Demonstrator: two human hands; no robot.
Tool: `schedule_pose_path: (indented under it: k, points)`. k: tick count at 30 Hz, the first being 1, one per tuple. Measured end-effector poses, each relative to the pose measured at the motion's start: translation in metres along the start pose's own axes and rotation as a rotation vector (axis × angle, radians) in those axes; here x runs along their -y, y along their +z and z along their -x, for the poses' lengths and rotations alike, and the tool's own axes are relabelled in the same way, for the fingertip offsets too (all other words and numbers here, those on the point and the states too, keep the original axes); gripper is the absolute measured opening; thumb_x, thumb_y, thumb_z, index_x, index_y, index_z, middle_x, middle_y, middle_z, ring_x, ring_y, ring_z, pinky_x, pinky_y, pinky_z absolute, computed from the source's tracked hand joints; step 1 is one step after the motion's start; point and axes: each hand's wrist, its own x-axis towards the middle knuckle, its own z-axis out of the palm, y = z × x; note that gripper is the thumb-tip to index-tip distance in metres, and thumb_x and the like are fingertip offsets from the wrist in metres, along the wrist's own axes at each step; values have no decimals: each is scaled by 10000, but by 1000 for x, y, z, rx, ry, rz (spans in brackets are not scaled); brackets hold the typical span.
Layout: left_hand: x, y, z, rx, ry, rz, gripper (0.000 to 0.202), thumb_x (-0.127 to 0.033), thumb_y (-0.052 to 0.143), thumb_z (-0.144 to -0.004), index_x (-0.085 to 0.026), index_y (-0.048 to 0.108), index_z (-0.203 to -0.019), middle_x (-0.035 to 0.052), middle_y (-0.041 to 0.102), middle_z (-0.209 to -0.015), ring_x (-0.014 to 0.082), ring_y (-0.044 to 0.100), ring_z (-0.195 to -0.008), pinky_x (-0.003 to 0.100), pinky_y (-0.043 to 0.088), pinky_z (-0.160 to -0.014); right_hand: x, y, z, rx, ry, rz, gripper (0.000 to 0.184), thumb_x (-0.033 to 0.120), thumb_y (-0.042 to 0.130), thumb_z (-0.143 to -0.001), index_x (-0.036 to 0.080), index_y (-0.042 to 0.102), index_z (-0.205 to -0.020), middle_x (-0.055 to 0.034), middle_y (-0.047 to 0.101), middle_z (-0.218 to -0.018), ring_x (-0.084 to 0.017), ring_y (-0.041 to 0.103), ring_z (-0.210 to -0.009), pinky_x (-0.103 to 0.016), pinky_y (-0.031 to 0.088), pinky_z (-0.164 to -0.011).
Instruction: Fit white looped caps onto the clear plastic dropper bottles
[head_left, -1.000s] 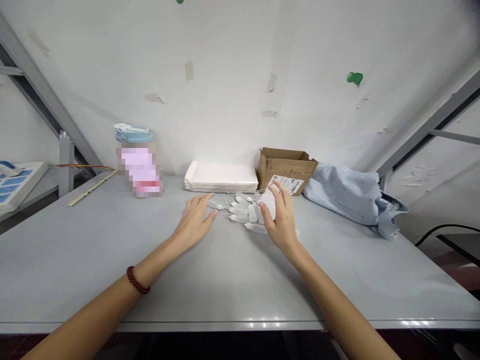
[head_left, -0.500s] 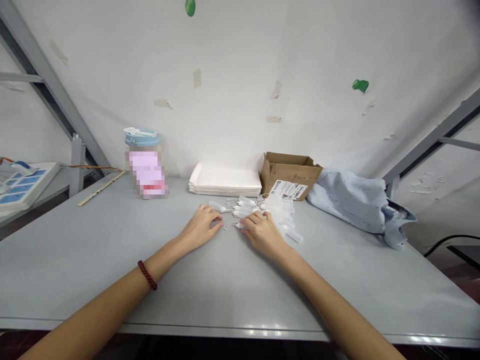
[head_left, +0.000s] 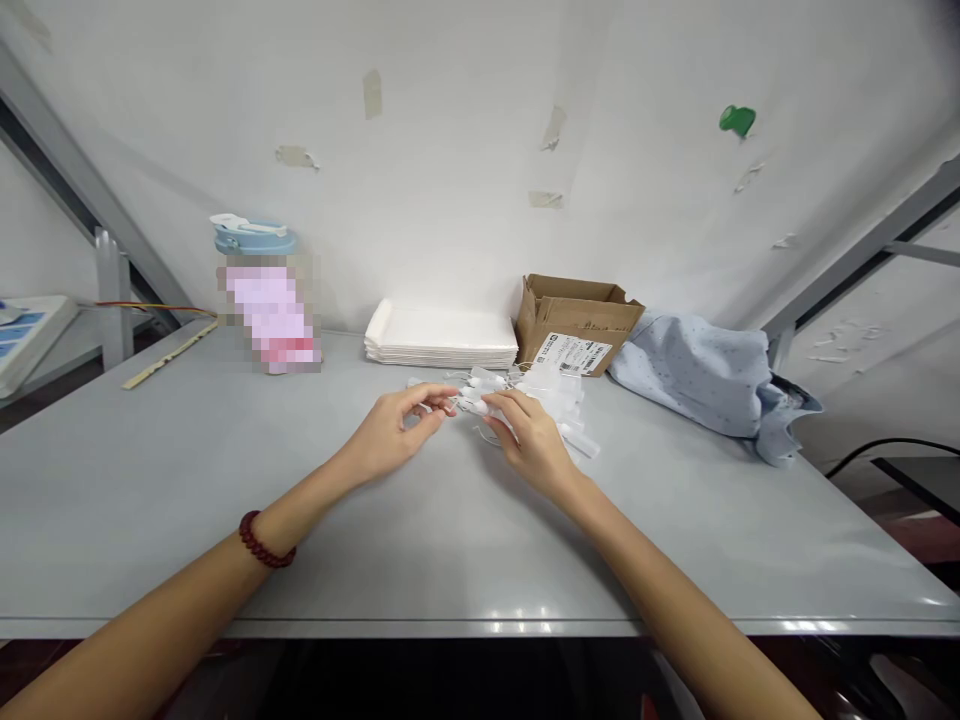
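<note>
Several small translucent white tubes with thin white cords (head_left: 559, 395) lie heaped in the middle of the table. My right hand (head_left: 534, 440) is at the left side of this heap, its thumb and fingers closed on one white tube (head_left: 474, 406). Just left of it, my left hand (head_left: 394, 430) pinches a thin white cord (head_left: 452, 404) that seems to run to that tube. The two hands are a short gap apart, fingertips facing each other. The right hand and its fingers cover part of the heap.
Behind the heap lies a stack of white padded envelopes (head_left: 442, 340), with an open cardboard box (head_left: 577, 315) beside it. Light blue cloth (head_left: 690, 380) lies at the right. A blue-lidded cup (head_left: 255, 238) and a thin strip (head_left: 169, 355) are at the left, on the grey table (head_left: 360, 560).
Both hands have lifted slightly from the table. The left fingers have closed on a cord, and the right fingers hold a tube. The camera view has tilted downward.
</note>
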Motion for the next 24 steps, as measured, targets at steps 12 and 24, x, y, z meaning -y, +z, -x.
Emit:
schedule_pose_path:
  k: [12, 24]
  points:
    - [-7, -19, 0, 65, -19, -38, 236, -310, 505, -824, -192, 692, -905, 34, 713, -872, 194, 637, -820, 305, 491, -731, 13, -1, 3, -47, 37, -92, 235, 153, 419, -918, 197, 535, -1118, -111, 583, -994, -207, 585, -904, -348, 507, -748]
    - [5, -5, -1, 104, -36, 54, 157, -296, 575, -796, -188, 678, -846, 18, 703, -867, 176, 630, -807, 294, 488, -766, 18, -2, 3, -77, 19, -124, 233, 116, 434, -912, 189, 515, -1117, -112, 570, -997, -185, 583, -912, -324, 511, -747]
